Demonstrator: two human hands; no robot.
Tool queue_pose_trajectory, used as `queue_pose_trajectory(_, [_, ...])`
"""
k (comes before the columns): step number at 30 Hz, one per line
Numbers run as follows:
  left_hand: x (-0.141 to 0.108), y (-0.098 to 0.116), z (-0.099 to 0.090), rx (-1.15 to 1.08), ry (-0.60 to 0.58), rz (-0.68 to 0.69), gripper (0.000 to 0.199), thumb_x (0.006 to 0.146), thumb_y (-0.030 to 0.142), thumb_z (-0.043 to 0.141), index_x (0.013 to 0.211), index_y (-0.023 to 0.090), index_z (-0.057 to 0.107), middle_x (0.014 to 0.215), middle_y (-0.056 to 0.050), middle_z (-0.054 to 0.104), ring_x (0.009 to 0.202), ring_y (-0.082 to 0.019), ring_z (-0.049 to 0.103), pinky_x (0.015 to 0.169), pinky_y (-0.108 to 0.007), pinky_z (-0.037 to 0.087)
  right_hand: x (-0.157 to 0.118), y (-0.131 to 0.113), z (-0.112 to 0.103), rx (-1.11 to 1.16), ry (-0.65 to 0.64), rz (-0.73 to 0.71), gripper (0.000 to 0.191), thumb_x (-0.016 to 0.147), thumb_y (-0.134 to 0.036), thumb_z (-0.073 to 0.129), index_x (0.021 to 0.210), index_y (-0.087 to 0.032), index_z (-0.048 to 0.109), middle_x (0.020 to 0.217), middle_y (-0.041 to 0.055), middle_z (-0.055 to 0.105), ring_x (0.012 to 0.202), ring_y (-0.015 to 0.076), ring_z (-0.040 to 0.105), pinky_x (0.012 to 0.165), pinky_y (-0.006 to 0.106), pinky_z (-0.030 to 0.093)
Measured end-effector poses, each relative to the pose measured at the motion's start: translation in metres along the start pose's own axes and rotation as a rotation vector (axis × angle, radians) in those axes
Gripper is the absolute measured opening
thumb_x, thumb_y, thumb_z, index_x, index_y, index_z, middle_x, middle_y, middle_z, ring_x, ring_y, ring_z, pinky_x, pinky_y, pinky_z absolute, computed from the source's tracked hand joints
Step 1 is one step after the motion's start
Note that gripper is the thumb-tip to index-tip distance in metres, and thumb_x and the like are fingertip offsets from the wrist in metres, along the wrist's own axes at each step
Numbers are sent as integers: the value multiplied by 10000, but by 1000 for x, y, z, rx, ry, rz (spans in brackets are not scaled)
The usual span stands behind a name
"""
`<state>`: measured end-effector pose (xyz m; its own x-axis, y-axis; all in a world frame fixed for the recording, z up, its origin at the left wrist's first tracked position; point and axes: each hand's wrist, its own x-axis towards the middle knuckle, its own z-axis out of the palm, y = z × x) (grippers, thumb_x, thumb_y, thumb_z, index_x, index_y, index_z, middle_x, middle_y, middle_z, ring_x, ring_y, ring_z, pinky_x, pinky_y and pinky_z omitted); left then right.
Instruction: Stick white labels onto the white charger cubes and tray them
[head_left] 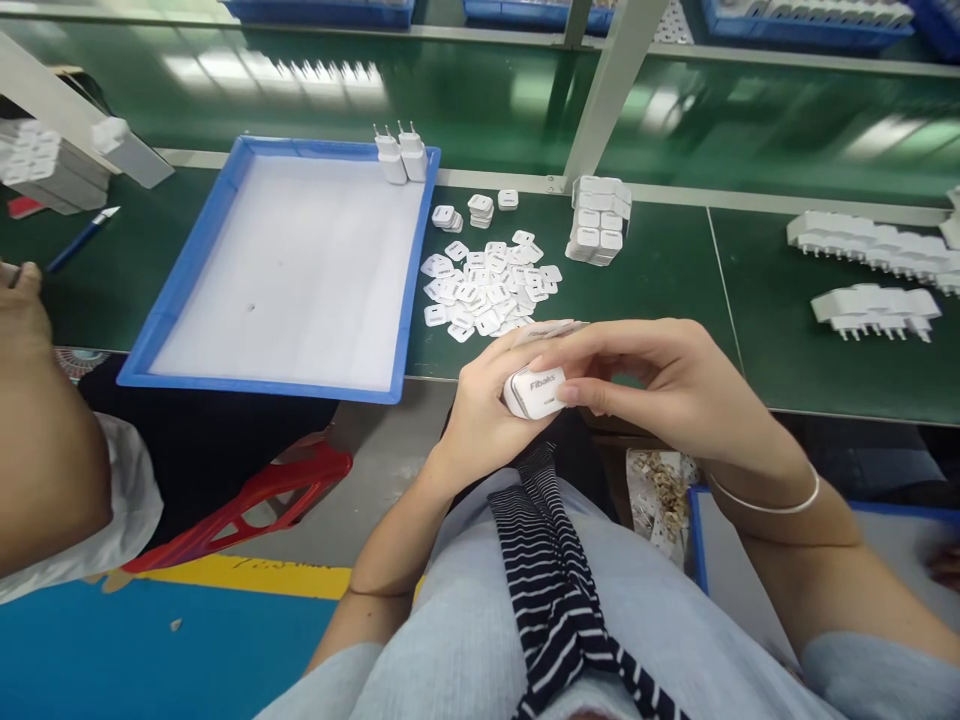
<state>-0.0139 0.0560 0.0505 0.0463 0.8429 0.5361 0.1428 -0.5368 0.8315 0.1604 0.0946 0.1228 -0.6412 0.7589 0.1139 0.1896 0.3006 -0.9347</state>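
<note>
From the head view, I have a white charger (529, 398) above the table's near edge, just in front of the body. The left hand (476, 405) is curled firmly around it, printed face up; the right hand's (667, 385) thumb and forefinger are drawn in on the face, at its right end and far edge. I can't tell whether that face is a loose plate or already fixed; if it's loose, uneven pressure from the thumb could set it crooked.

A few plates (553, 329) jut out at the far side of the left hand; if those fingers loosen, I judge they could slide out. A dropped charger could miss the table, since the hold is so near its edge, and reach the floor.

Just beyond the hands lies a loose pile (491, 285); a low wrist could scatter it. Farther left, two plugs (403, 158) stand prongs up in the tray's (262, 387) far right corner; a knock on the rim could tip them.
</note>
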Motion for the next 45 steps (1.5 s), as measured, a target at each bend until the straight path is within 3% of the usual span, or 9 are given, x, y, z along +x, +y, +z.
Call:
queue_pose_trajectory(12, [-1, 4, -1, 60, -35, -11, 291, 847, 197, 747, 1135, 232, 720, 1243, -94, 726, 1111, -254, 706, 919, -389, 592, -1, -4, -1, 2, -19, 38, 166, 898, -185, 719, 1054, -225, 755, 815, 7, 717, 693, 143, 651, 634, 261, 560])
queue_pose_trajectory(21, [0, 6, -1, 97, -57, 12, 192, 850, 171, 736, 1038, 212, 728, 1254, -93, 719, 1115, -245, 701, 926, -377, 592, -1, -9, -3, -2, -44, 83, 89, 878, -156, 703, 933, -225, 712, 738, -12, 682, 641, 144, 629, 587, 277, 538])
queue_pose_trajectory(29, [-5, -2, 3, 122, -31, 40, 311, 847, 248, 763, 1155, 221, 729, 1233, -104, 731, 1108, -256, 713, 922, -383, 607, -1, -8, -4, -50, -37, 107, 201, 853, -213, 744, 1020, -243, 636, 642, -59, 602, 556, 127, 577, 518, 255, 478])
queue_pose_trajectory(33, [-4, 0, 3, 40, -15, 58, 388, 838, 231, 778, 1221, 253, 719, 1288, -88, 717, 1146, -259, 708, 981, -408, 596, -11, -8, -1, 44, 66, 87, 205, 870, -272, 751, 1016, -249, 609, 632, -54, 575, 541, 131, 544, 514, 271, 451])
queue_pose_trajectory(36, [-1, 4, 1, 11, -24, 53, 434, 816, 190, 796, 1234, 279, 718, 1296, -69, 720, 1210, -271, 682, 1042, -437, 573, -17, -8, 3, 72, 270, 52, 210, 856, -277, 784, 975, -254, 611, 597, -61, 473, 514, 118, 409, 472, 270, 341])
queue_pose_trajectory(39, [0, 6, -1, -31, -36, 44, 476, 795, 171, 811, 1246, 284, 712, 1295, -67, 724, 1233, -277, 670, 1075, -460, 555, -18, 0, 9, 118, 416, 55, 330, 795, -300, 849, 1010, -253, 604, 652, -55, 422, 580, 125, 395, 493, 259, 333])
queue_pose_trajectory(45, [-4, 4, 4, -3, 20, 17, 497, 755, 190, 853, 1228, 280, 726, 1253, -69, 744, 1175, -267, 699, 1039, -442, 580, -11, 28, 25, 442, 312, 170, 360, 834, -396, 806, 1028, -242, 545, 710, -60, 449, 580, 104, 431, 517, 220, 406])
